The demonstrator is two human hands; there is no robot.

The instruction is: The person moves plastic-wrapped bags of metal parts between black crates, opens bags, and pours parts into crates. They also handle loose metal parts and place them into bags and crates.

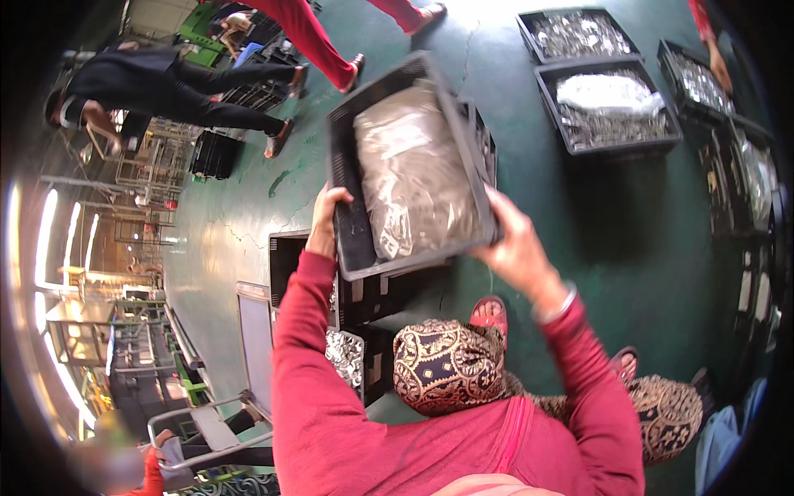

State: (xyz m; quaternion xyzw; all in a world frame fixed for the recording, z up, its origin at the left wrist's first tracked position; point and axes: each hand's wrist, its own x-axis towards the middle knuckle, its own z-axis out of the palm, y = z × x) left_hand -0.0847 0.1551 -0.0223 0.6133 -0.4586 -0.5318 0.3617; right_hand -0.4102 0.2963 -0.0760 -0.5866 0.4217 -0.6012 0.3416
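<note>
Between my two hands is a black plastic crate [353,227], tilted and lifted in front of me. Inside it lies a large clear plastic bag [418,178] whose contents I cannot make out. My left hand [327,221] grips the crate's near left side, thumb over the rim. At the right side my right hand [517,244] is closed around the crate's near corner. Below and to the left stand more black crates [364,302], partly hidden by the held one. One of them holds shiny metal parts [345,355].
Crates of metal parts [579,35] stand at the far right, one with a plastic bag [610,93] on top. A person in dark clothes [165,83] bends at the left, and red-trousered legs [318,37] are at the back. A metal-framed chair [211,430] stands lower left.
</note>
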